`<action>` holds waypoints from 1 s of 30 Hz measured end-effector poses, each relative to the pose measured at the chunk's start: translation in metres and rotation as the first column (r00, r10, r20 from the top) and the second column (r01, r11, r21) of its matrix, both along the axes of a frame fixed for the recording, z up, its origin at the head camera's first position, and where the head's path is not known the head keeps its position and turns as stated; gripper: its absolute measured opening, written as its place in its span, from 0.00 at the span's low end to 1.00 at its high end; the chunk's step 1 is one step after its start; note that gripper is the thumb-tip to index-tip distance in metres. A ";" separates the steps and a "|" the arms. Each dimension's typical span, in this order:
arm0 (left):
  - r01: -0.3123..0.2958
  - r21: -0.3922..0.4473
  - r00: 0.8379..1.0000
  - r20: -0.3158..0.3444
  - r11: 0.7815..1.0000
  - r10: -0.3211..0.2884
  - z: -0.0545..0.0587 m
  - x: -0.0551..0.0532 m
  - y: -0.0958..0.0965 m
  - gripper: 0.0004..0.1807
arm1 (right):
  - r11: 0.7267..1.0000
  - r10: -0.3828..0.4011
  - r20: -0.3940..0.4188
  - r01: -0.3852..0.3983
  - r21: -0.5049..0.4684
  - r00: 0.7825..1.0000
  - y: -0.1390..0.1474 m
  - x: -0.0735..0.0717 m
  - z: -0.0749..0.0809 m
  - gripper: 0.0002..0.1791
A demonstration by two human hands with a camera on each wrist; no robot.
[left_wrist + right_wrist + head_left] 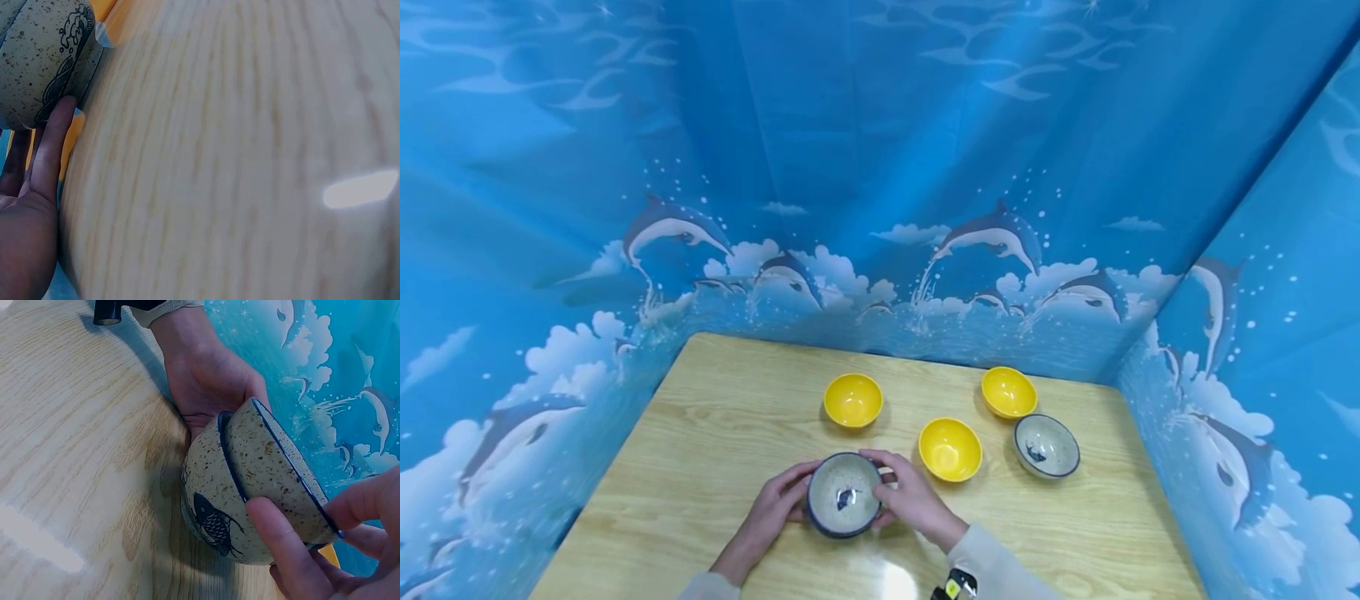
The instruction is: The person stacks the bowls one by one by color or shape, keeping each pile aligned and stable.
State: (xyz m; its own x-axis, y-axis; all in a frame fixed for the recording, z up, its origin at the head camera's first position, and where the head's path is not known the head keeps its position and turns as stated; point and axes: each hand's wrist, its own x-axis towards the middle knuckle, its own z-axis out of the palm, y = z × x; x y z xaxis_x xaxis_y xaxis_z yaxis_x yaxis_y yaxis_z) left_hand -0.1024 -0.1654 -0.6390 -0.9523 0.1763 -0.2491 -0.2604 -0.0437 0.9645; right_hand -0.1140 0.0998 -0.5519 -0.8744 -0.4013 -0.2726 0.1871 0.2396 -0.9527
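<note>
Two speckled bowls with dark blue rims are nested in front of me. The upper bowl (269, 469) sits tilted inside the lower bowl (209, 494), which has a dark fish on its side. My left hand (778, 504) holds the stack from the left, a finger along the lower bowl's wall in the left wrist view. With my right hand (910, 500) I pinch the upper bowl at its rim on the right. From the head view, the upper bowl's pale inside with a blue mark faces up and hides most of the lower one.
Beyond the hands stand a yellow bowl (853, 401), a second yellow bowl (951, 451) right of the right hand, and a third yellow bowl (1008, 392) at the back right. Near it sits a grey speckled bowl (1047, 447). A blue dolphin curtain (865, 167) borders the wooden table (730, 400).
</note>
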 end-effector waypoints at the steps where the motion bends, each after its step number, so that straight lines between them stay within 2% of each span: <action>1: 0.001 0.002 1.000 -0.002 1.000 -0.001 0.000 0.000 0.000 0.28 | 1.000 -0.001 0.000 0.001 0.001 1.000 0.000 0.000 -0.001 0.37; 10: 0.017 -0.016 1.000 -0.002 1.000 -0.017 0.002 0.000 0.001 0.28 | 0.999 0.002 -0.009 -0.001 0.039 1.000 -0.001 0.001 -0.003 0.38; 21: -0.011 -0.007 1.000 -0.008 1.000 0.011 0.001 0.001 0.003 0.28 | 0.995 0.016 -0.027 -0.014 0.099 1.000 0.000 0.000 -0.005 0.36; 30: -0.042 -0.075 0.999 0.022 0.996 0.044 0.002 0.000 0.006 0.31 | 0.999 -0.011 0.003 0.011 0.051 1.000 0.001 0.003 -0.006 0.33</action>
State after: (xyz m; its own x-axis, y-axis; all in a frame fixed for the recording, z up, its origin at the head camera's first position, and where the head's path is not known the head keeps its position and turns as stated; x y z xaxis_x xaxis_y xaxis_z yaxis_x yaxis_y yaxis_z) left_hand -0.1019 -0.1593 -0.6368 -0.9522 0.1154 -0.2828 -0.2828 0.0167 0.9590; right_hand -0.1115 0.1012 -0.5581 -0.8778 -0.3769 -0.2955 0.1934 0.2856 -0.9386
